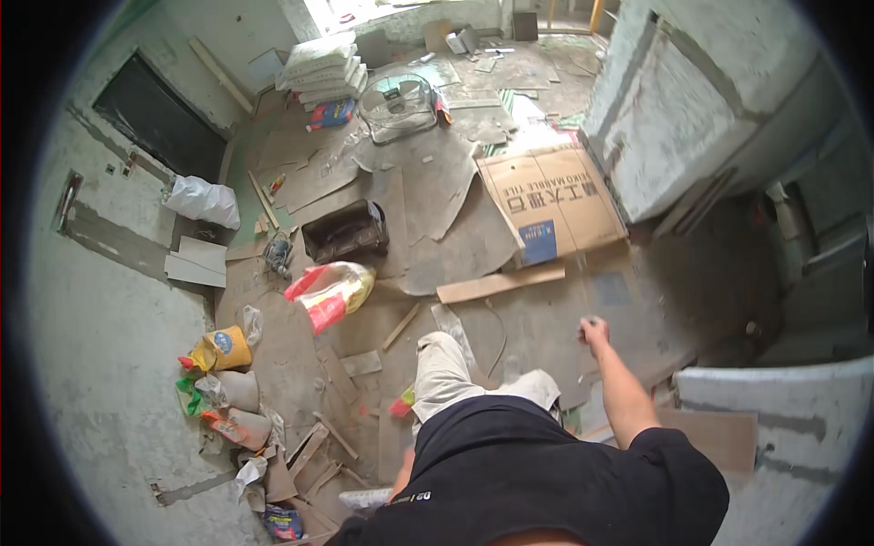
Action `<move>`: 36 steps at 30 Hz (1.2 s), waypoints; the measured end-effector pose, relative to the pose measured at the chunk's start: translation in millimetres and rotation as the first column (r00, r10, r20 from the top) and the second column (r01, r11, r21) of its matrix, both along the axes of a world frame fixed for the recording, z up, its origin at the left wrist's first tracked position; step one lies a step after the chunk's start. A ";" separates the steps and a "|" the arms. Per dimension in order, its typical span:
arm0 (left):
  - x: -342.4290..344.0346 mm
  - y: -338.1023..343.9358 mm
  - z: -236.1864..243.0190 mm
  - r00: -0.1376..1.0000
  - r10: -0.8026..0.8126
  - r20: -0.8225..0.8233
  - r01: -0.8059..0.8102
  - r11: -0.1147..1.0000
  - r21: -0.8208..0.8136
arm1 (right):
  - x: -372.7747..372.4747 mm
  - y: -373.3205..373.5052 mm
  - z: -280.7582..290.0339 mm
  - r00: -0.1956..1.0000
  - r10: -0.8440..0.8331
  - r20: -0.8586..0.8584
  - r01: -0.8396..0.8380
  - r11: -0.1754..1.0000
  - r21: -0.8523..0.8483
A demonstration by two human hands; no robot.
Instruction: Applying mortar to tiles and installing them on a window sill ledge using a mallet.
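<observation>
My right hand (594, 333) is stretched out ahead and to the right, above the dusty floor. Its fingers are closed, and a small greyish bit shows at them, too small to name. On my left, a strip of skin from my left arm (401, 475) shows beside my black shirt, which hides the fingers of that hand. Close by it lies a pale, long flat thing (366, 498), partly covered. My knees in light trousers (442, 364) are bent below me. A flat cardboard tile box (555, 196) and a narrow board strip (501, 283) lie ahead.
A black open tub (346, 232), a red and yellow plastic bag (332, 289) and a floor fan (398, 105) stand ahead. Stacked white sacks (320, 68) are at the back. Several bags (223, 348) and wood scraps (309, 450) line the left wall; a low wall (783, 400) stands right.
</observation>
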State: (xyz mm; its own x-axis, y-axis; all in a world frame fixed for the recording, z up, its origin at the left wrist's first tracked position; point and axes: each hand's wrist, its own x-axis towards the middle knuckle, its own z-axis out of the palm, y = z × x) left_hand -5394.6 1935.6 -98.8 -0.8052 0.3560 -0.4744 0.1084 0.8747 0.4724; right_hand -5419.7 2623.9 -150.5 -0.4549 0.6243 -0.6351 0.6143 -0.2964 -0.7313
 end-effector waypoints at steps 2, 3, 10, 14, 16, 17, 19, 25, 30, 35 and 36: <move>-70.4 31.4 4.7 0.981 0.179 0.071 -0.185 0.980 0.077 | -152.0 39.7 40.9 0.975 0.194 -0.106 -0.184 0.978 0.099; -109.9 49.4 2.6 0.964 0.237 0.121 -0.251 0.960 0.123 | -213.4 67.4 49.5 0.952 0.274 -0.136 -0.242 0.946 0.215; -465.4 131.9 -33.2 0.689 0.543 0.480 -0.702 0.666 0.254 | -512.9 134.8 38.1 0.788 0.614 0.042 -0.584 0.726 0.362; -704.5 198.5 -39.8 0.456 0.572 0.682 -0.871 0.443 0.211 | -529.9 117.3 25.1 0.920 0.262 0.292 -0.273 0.962 -0.002; -812.3 161.0 -77.9 0.404 0.506 0.762 -0.910 0.141 0.390 | -526.8 114.0 18.3 0.818 0.439 0.373 -0.454 0.889 -0.051; -893.2 195.3 -68.2 0.376 0.685 0.624 -0.896 0.097 0.433 | -534.1 118.7 23.3 0.712 0.526 0.464 -0.599 0.801 0.011; -1041.9 238.9 -32.7 0.562 0.685 0.464 -0.785 0.263 0.561 | -545.4 106.3 35.8 0.924 0.196 0.327 -0.161 0.978 -0.130; -1350.8 313.0 19.6 0.794 0.573 0.204 -0.540 0.510 0.670 | -637.0 95.2 -6.5 0.838 -0.278 0.469 0.424 0.873 -0.240; -1434.5 378.6 -13.4 0.756 0.590 0.281 -0.633 0.551 0.544 | -848.7 180.2 -41.4 0.707 0.520 0.478 -0.367 0.849 -0.380; -1415.6 494.7 -50.8 0.880 0.204 0.428 -0.290 0.946 0.145 | -1129.8 355.5 4.3 0.997 -0.057 -0.055 0.061 0.996 0.071; -1428.3 527.3 -49.2 0.886 0.198 0.418 -0.281 0.949 0.146 | -1191.4 388.7 43.0 0.975 -0.086 -0.206 0.086 0.996 -0.010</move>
State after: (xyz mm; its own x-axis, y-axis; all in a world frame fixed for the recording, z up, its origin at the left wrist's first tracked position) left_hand -6823.0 2462.9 -148.0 -0.6391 0.2950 -0.7103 -0.3237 0.7345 0.5964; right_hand -6611.1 3012.6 -107.5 -0.5207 0.6664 -0.5336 0.4225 -0.3420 -0.8394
